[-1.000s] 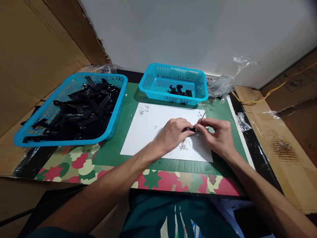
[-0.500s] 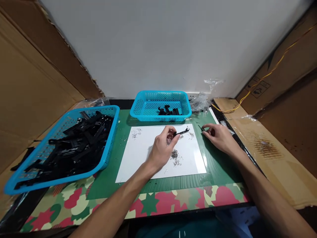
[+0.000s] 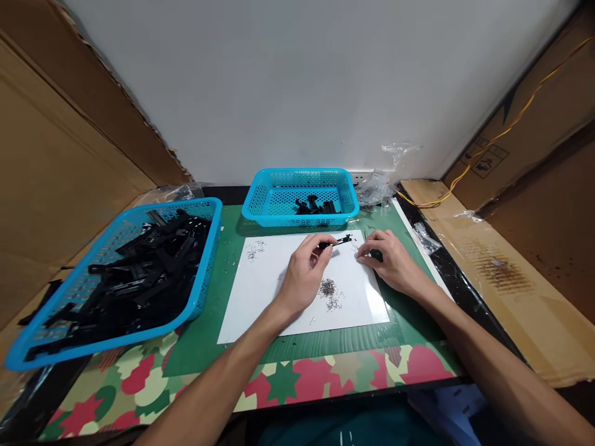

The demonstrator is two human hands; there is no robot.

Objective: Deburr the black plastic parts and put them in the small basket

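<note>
My left hand [image 3: 307, 269] is closed around one end of a slim black plastic part [image 3: 344, 240], held over a white sheet [image 3: 264, 310]. The part's other end points right, toward my right hand [image 3: 385, 257]. That hand is closed, its fingertips pinched together at the sheet's right edge, by a few small metal pieces. Whatever sits between those fingertips is too small to make out. A dark thin thing shows behind the fingers, partly hidden. On the sheet below my left hand lies a pile of tiny metal pieces [image 3: 328, 288], with more scattered pieces [image 3: 255, 249] at the upper left.
A large blue basket [image 3: 204, 272] heaped with black plastic parts [image 3: 158, 266] stands on the left. Behind the sheet is a smaller blue basket [image 3: 260, 217] with several black parts [image 3: 316, 204]. Clear plastic bags [image 3: 374, 189] lie beside it. Cardboard walls flank both sides.
My right hand has moved left, from the green mat to the sheet's right edge. The thin dark tool at its fingertips no longer shows clearly. My left hand still holds the black part, slightly turned.
</note>
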